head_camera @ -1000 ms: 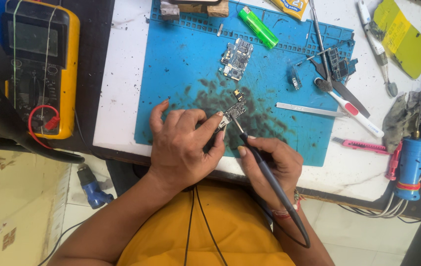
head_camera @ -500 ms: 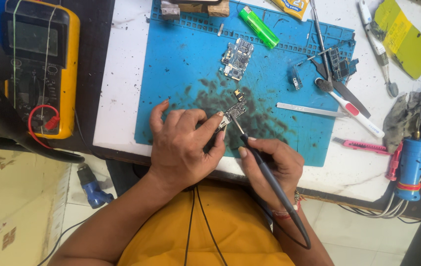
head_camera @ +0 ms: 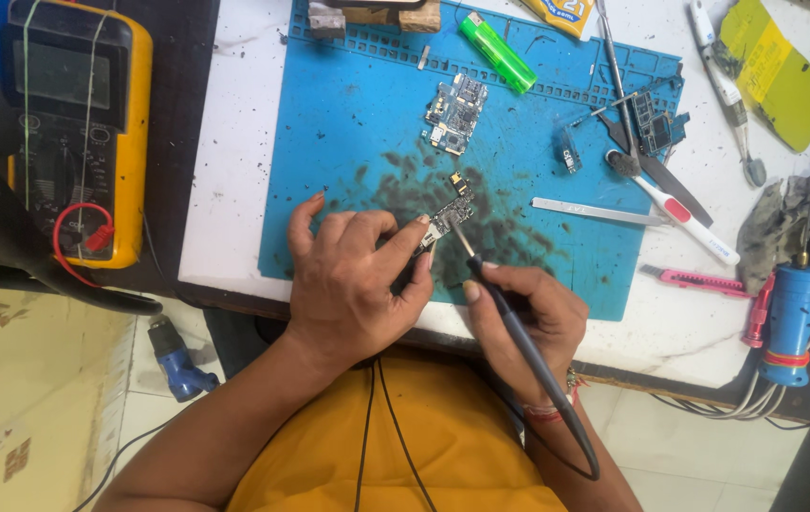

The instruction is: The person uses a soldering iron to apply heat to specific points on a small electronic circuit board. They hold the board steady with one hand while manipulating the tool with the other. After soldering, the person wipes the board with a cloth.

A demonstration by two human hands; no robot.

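Left hand (head_camera: 348, 284) pinches a small circuit board (head_camera: 447, 216) at the frame's centre, on the blue mat (head_camera: 348, 114), while the right hand (head_camera: 524, 318) grips a soldering iron (head_camera: 509, 327) like a pen, tip touching the board, multimeter (head_camera: 78, 123) upper left.

The left hand (head_camera: 353, 280) pinches a small circuit board (head_camera: 450, 213) at its near end, holding it on the stained blue work mat (head_camera: 348, 123). The right hand (head_camera: 524, 318) grips a dark soldering iron (head_camera: 509, 322) like a pen — its tip meets the board's edge. Farther up the mat lies a second circuit board (head_camera: 455, 114), a green lighter (head_camera: 497, 51) beside it. A yellow multimeter (head_camera: 78, 123) sits well off to the left.
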